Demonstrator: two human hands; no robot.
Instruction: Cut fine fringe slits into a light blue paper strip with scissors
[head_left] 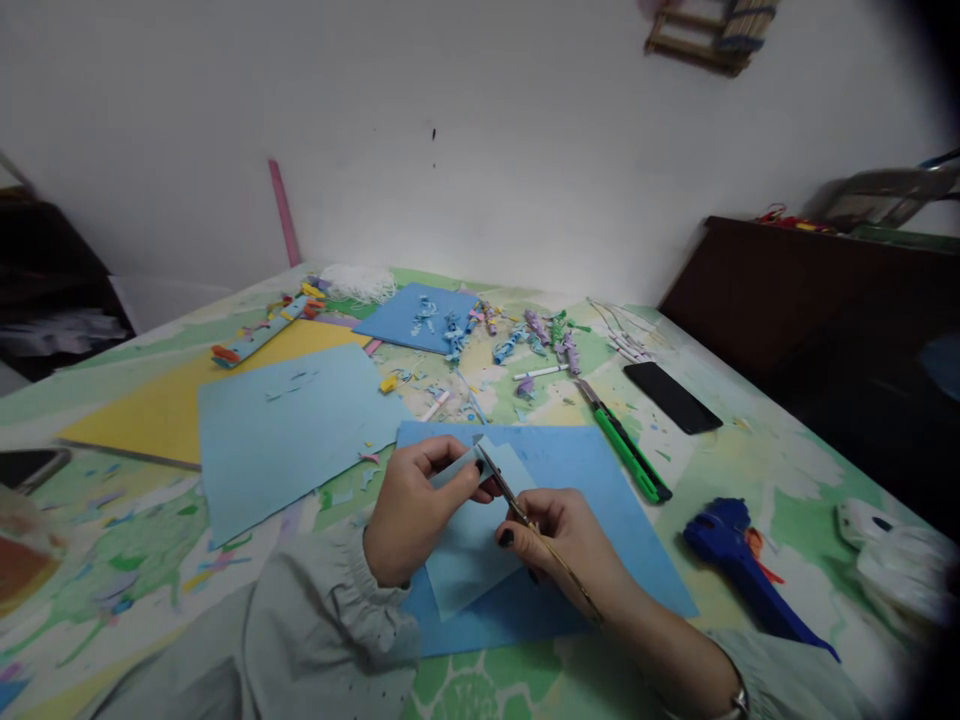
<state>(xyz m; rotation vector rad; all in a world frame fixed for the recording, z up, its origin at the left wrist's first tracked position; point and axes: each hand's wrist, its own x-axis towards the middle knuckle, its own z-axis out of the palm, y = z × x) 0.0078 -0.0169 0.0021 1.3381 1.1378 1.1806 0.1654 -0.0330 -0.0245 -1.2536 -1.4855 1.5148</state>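
Observation:
My left hand (427, 500) is closed on a light blue strip (457, 465), pinched between thumb and fingers. My right hand (566, 540) grips a slim pair of scissors (506, 490) with dark blades and a gold-coloured handle. The blades lie against the strip, close to my left thumb. Whether they are cutting into it cannot be made out. Below both hands is a light blue sheet (457, 590), resting on a larger mid-blue sheet (637, 560).
Left of my hands lie a light blue sheet (300, 440) and a yellow sheet (142, 410). On the right are a green utility knife (630, 450), a black phone (673, 397) and a blue glue gun (742, 570). Small curled paper pieces (510, 343) and scraps lie behind.

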